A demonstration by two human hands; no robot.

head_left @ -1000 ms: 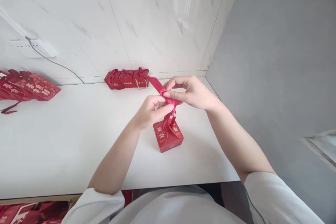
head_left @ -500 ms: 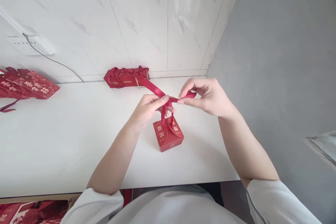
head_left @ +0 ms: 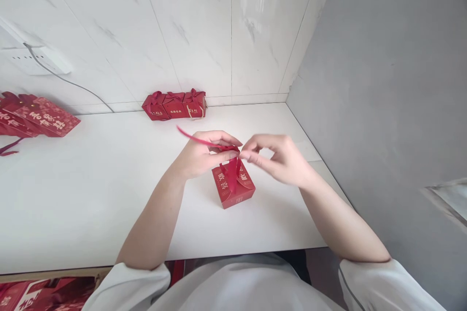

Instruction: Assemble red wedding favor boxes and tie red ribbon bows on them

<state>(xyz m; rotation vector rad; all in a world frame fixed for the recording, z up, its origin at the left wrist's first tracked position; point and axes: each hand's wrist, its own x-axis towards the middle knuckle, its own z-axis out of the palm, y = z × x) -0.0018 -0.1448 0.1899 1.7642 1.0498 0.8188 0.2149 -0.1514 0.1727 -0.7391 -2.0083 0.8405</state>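
A small red box [head_left: 237,194] with gold characters sits on the white table, below my hands. A dark red ribbon [head_left: 232,171] rises from its top, and one ribbon end sticks out to the left over my left hand. My left hand [head_left: 206,153] pinches the ribbon between thumb and fingers just above the box. Close beside it on the right, my right hand [head_left: 277,155] has thumb and forefinger pressed together at the ribbon; what lies between those fingertips is too small to make out.
Three red boxes with bows [head_left: 175,107] stand in a row by the tiled wall. Red bags [head_left: 51,115] lie at the far left, below a socket [head_left: 40,60] with a cable. A grey wall [head_left: 383,82] bounds the right. An open carton [head_left: 54,277] holds red packaging at the lower left.
My right hand has moved down and left, close to my left hand. The ribbon now hangs down in front of the box, and its left end has swung lower and further left.
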